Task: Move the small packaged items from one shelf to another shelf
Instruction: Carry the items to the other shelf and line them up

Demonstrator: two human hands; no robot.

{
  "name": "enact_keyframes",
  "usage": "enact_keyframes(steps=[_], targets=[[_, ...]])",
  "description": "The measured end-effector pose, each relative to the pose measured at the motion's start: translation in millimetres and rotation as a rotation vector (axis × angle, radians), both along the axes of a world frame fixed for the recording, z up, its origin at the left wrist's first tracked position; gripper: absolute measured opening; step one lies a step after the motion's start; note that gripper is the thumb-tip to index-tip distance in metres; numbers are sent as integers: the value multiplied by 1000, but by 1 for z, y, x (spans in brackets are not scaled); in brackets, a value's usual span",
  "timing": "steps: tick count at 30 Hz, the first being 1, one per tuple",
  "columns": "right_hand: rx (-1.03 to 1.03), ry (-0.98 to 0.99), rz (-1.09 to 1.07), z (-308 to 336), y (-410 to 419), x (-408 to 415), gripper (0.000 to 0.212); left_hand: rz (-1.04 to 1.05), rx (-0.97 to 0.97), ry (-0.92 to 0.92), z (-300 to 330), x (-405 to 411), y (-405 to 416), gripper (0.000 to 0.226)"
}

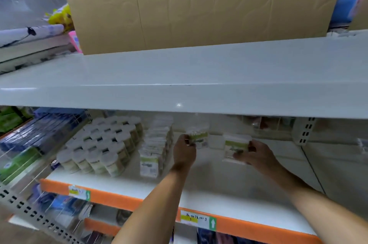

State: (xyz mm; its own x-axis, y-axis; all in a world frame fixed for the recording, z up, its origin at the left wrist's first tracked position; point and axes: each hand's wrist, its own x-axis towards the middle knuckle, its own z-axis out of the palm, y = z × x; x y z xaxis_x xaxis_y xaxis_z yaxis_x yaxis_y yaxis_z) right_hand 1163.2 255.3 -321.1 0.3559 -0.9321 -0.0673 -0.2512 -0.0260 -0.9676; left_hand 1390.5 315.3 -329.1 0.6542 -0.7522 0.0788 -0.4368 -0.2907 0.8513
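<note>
Under the white upper shelf (179, 76), we are watching two bare hands working at the back of the orange-edged shelf (123, 198). Our left hand (184, 152) is pinching a small clear packet with a green label (198, 138), while our right hand (256, 155) is gripping a second green-labelled packet (236, 147), both raised just above the shelf surface. Just left of them, a row of matching packets (155, 152) is standing beside white-capped jars (99, 148). Above it all, a large cardboard box (199, 4) is sitting on the upper shelf.
</note>
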Motion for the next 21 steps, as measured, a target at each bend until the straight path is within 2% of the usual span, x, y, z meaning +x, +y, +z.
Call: enact_keyframes(steps=[6,11,18,21], targets=[[21,-83,-80,-13,-2,21,34,-19,-27,-23,-18,26,-31,30],[-39,-35,-130,-22,-11,37,31,16,-49,26,-26,38,-53,45],[-119,31,-88,-32,-16,59,37,-8,-86,77,-49,50,-76,40],[-84,-39,-128,-38,-18,70,38,-65,-110,115,-53,50,-81,48]])
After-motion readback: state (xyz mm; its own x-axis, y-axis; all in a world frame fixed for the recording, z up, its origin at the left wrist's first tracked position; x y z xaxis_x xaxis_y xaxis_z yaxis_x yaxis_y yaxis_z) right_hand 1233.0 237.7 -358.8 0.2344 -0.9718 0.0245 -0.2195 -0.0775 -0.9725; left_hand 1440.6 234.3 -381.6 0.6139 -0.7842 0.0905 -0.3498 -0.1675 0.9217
